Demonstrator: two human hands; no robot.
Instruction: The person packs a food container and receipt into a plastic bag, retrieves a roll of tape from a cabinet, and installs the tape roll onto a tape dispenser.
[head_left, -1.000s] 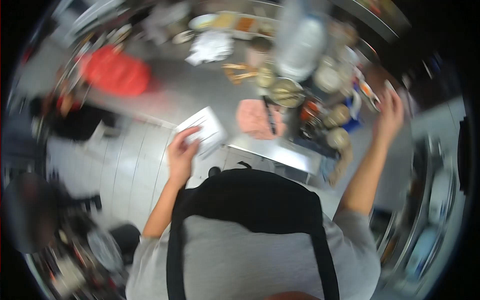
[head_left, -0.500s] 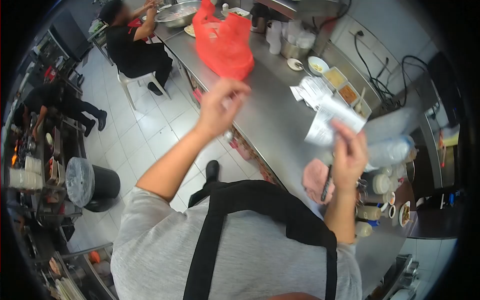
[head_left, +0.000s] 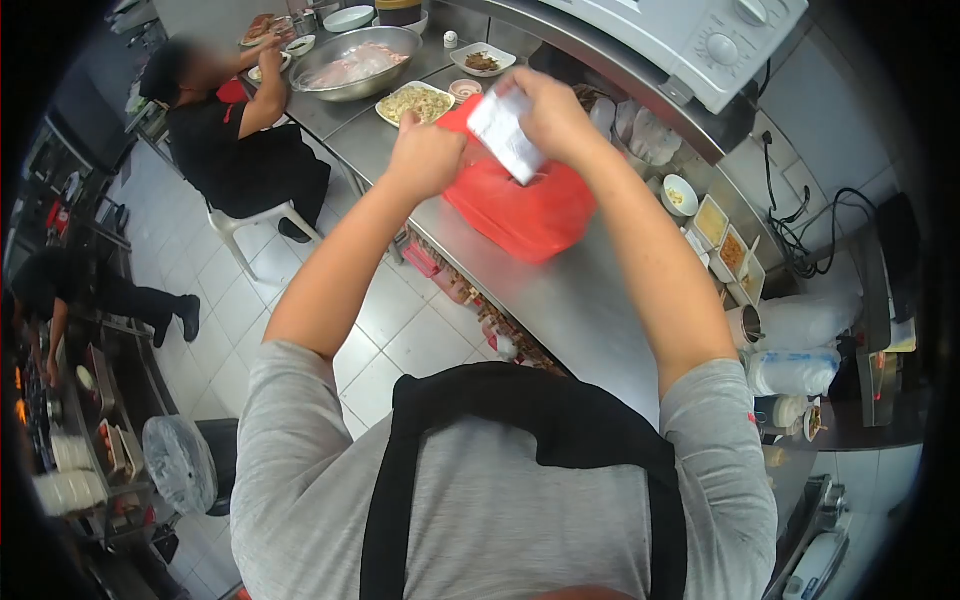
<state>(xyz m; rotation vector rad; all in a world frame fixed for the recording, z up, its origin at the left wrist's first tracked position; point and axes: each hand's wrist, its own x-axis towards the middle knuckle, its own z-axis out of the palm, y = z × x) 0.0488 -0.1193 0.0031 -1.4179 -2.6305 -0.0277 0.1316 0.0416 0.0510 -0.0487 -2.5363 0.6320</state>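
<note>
At upper centre, the right hand (head_left: 553, 115) pinches the slip (head_left: 503, 132), likely light and easily creased, best held by an edge, above the bag (head_left: 525, 215), which looks soft and slick. The left hand (head_left: 428, 160) curls beside the bag; its hold is unclear.

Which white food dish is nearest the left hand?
The pale-food dish, right by the thumb of the left hand; others, like the brown-food dish, sit farther off.

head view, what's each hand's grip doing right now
Left hand: fingers curled closed beside the red bag; whether it holds the bag can't be told.
Right hand: closed, holding the white paper.
</note>
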